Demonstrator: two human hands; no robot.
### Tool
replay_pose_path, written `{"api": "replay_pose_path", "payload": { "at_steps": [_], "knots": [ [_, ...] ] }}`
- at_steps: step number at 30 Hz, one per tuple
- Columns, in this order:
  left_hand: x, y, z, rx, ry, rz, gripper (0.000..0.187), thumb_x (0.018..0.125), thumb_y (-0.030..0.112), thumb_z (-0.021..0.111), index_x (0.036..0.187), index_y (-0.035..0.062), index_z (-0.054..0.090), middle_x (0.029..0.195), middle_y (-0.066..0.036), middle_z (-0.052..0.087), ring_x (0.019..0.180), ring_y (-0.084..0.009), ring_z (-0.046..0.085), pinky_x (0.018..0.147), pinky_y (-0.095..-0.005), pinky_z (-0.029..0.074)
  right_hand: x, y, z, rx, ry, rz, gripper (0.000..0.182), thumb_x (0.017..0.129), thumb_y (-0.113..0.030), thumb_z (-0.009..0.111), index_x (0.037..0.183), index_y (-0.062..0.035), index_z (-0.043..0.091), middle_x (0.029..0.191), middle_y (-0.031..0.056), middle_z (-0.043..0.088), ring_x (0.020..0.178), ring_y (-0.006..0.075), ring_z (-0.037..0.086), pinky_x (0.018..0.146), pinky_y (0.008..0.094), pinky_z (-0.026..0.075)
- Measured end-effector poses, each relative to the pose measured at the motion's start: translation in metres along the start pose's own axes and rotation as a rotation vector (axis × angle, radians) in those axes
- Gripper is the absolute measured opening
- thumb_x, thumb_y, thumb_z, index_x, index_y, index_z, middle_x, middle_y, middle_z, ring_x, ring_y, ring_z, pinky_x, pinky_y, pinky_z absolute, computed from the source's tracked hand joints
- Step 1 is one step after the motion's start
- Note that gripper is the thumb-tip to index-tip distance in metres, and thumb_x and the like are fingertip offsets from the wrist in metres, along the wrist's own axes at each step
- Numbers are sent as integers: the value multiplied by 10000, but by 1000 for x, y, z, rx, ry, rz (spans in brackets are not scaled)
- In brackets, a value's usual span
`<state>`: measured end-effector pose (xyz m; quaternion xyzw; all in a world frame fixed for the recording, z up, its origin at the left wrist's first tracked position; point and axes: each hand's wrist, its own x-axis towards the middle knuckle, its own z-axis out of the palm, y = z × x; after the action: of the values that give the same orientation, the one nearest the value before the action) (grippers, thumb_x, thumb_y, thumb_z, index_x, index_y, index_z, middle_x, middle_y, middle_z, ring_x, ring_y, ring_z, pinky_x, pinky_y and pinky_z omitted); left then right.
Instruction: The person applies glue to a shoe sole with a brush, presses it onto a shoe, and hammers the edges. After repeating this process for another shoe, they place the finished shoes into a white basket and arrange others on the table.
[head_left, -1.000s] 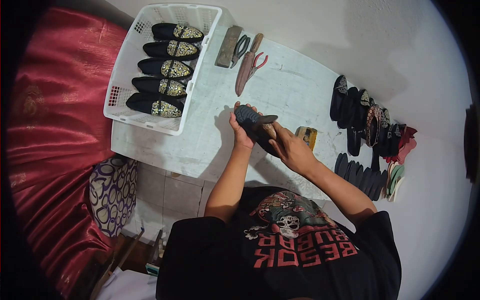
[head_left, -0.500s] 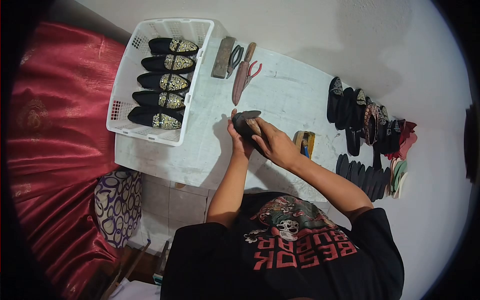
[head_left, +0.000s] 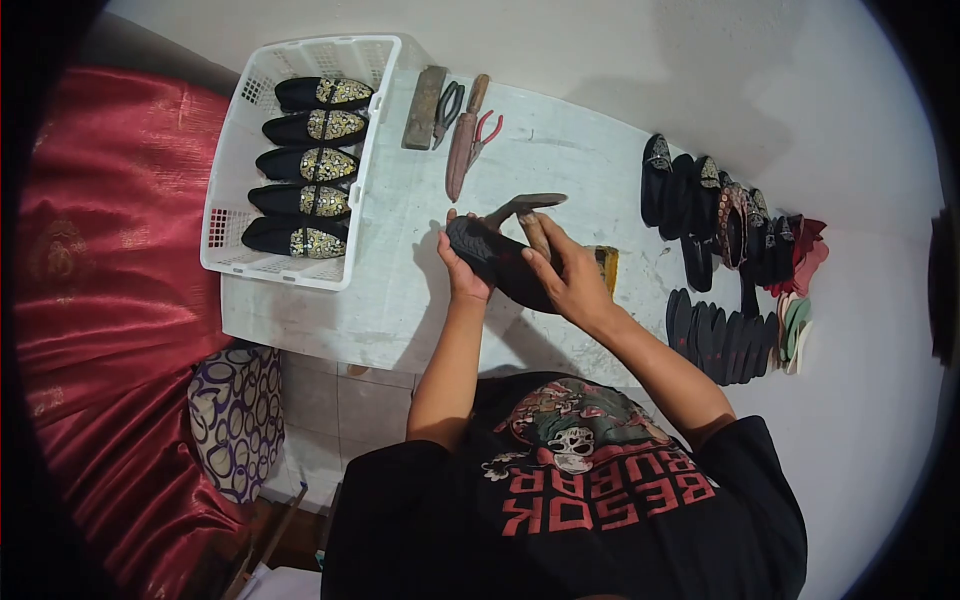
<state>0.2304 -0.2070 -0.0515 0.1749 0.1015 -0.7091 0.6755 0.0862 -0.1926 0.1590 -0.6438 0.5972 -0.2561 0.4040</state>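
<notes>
My left hand point(head_left: 464, 274) is wrapped round the toe end of a black shoe point(head_left: 507, 270), held above the table with its dark, patterned sole facing up. In my right hand point(head_left: 574, 278) is a hammer point(head_left: 537, 236), gripped by its short wooden handle. Its dark, curved metal head lies just above the sole, pointing away from me. The right fingers and the shoe's heel end overlap in this view, so part of the shoe is hidden.
A white basket point(head_left: 352, 230) of black shoes with gold-patterned toes stands left on the table point(head_left: 390, 310). Beyond my hands lie a dark block point(head_left: 424, 108), black pliers point(head_left: 447, 112), a sheathed knife point(head_left: 462, 155) and red-handled pliers point(head_left: 487, 130). Shoe uppers point(head_left: 683, 195) and soles point(head_left: 705, 330) line the right.
The hammer head has lifted off the sole and swung up to the right. The shoe has turned so more of its sole shows. The whole view has shifted slightly.
</notes>
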Motion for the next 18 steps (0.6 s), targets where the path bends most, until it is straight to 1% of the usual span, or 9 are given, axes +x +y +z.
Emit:
{"api": "replay_pose_path", "payload": {
  "at_steps": [2, 3, 6, 7, 10, 13, 15, 16, 18],
  "knots": [
    [0, -1, 4, -32, -3, 11, 505, 1013, 553, 602, 1413, 248, 547, 1205, -46, 652, 1131, -258, 642, 965, -479, 571, -1, 15, -4, -127, -55, -118, 482, 1005, -182, 662, 1426, -7, 504, 1143, 314, 688, 1084, 507, 656, 904, 506, 529],
    [1, -2, 1, -12, -20, 16, 503, 1013, 548, 607, 1414, 250, 548, 1202, -45, 651, 1133, -257, 640, 971, -479, 569, 0, 16, -4, -137, -122, -54, 452, 1006, -174, 655, 1392, -12, 485, 1105, 313, 681, 1056, 513, 646, 866, 544, 514],
    [5, -1, -2, 11, -46, 12, 503, 1011, 546, 608, 1418, 255, 553, 1201, -44, 654, 1136, -255, 638, 1001, -475, 553, 5, 8, -9, -177, -144, 11, 426, 1008, -170, 648, 1367, -14, 480, 1115, 307, 679, 1062, 504, 647, 857, 552, 509],
    [4, 0, -2, 8, -38, 6, 504, 1009, 548, 608, 1418, 259, 554, 1207, -45, 656, 1140, -256, 637, 1004, -475, 551, 7, 1, -10, -157, -149, 21, 465, 1014, -180, 644, 1413, -24, 464, 1139, 299, 676, 1059, 503, 651, 867, 547, 515],
    [-2, 5, 1, 44, 27, -19, 521, 1007, 570, 591, 1432, 271, 549, 1253, -47, 660, 1167, -260, 635, 1024, -478, 539, 12, 1, 3, -126, 16, -173, 511, 1022, -191, 635, 1465, -36, 434, 1179, 291, 672, 1049, 504, 657, 875, 543, 527],
    [-4, 4, 10, 102, 59, -6, 557, 1004, 601, 562, 1461, 284, 530, 1304, -48, 659, 1204, -264, 629, 1049, -476, 525, 17, 6, 20, -129, -21, -255, 540, 1027, -197, 626, 1499, -45, 412, 1223, 287, 660, 1060, 497, 660, 885, 533, 539],
    [-4, 5, 12, 139, 68, -4, 615, 1000, 640, 522, 1513, 302, 483, 1362, -42, 641, 1239, -269, 619, 1080, -466, 506, 17, 8, 27, -177, -156, -154, 532, 1032, -202, 615, 1498, -46, 410, 1235, 286, 655, 1070, 492, 657, 894, 533, 539],
    [-6, 3, 11, 145, 73, 14, 626, 998, 637, 528, 1524, 302, 471, 1367, -38, 634, 1239, -268, 618, 1082, -466, 505, 18, 8, 29, -203, -223, -103, 529, 1035, -204, 609, 1498, -46, 410, 1241, 285, 653, 1075, 490, 656, 899, 533, 539],
    [-12, -2, 11, 155, 85, 49, 650, 993, 632, 542, 1545, 302, 448, 1376, -30, 621, 1239, -265, 618, 1085, -465, 503, 21, 4, 28, -172, -212, -85, 545, 1031, -212, 627, 1499, -14, 433, 1241, 295, 656, 1099, 497, 655, 928, 498, 536]
  ]
}}
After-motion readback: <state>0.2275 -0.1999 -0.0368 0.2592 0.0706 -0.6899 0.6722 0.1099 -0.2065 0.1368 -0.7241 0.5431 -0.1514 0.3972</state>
